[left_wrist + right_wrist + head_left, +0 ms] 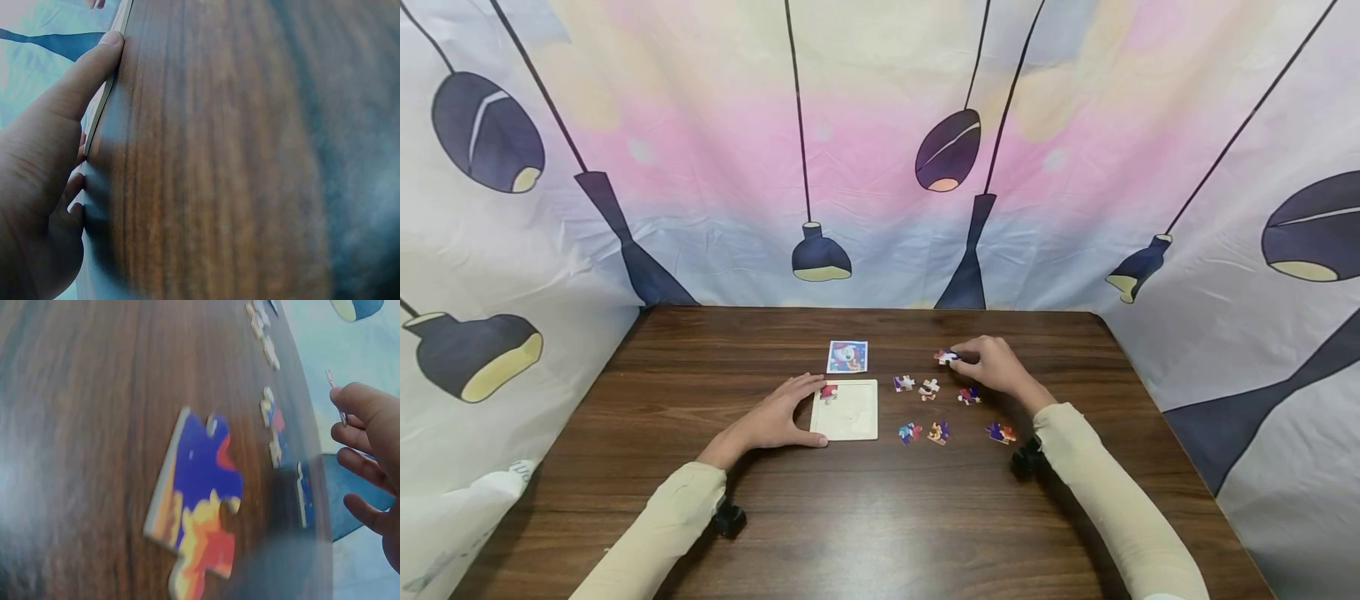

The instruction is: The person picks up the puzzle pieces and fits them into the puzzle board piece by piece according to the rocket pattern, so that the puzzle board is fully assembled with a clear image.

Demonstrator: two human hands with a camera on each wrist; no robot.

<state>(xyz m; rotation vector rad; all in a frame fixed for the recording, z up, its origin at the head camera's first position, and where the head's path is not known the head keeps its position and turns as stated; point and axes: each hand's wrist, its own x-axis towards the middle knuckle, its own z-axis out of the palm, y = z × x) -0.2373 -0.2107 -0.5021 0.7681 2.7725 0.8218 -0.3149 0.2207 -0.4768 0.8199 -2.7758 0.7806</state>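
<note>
My left hand [778, 414] holds a pale square puzzle tray [853, 417] at its left side, thumb at the near corner and fingers at the far one. In the left wrist view, the thumb [94, 69] lies along the tray's edge. One red and white piece [828, 392] sits in the tray's far left corner. At the right, my right hand [995, 364] pinches a jigsaw piece [946, 357] between thumb and fingers. The right wrist view shows this piece [336, 397] edge-on, clear of the tabletop. Several loose jigsaw pieces [937, 432] lie between tray and right hand.
Behind the tray lies a small square picture card [847, 357]. A purple and orange piece [1000, 432] is near the right wrist. The brown wooden table [850, 517] meets a printed curtain [880, 167] at its back edge. Each wrist carries a black camera.
</note>
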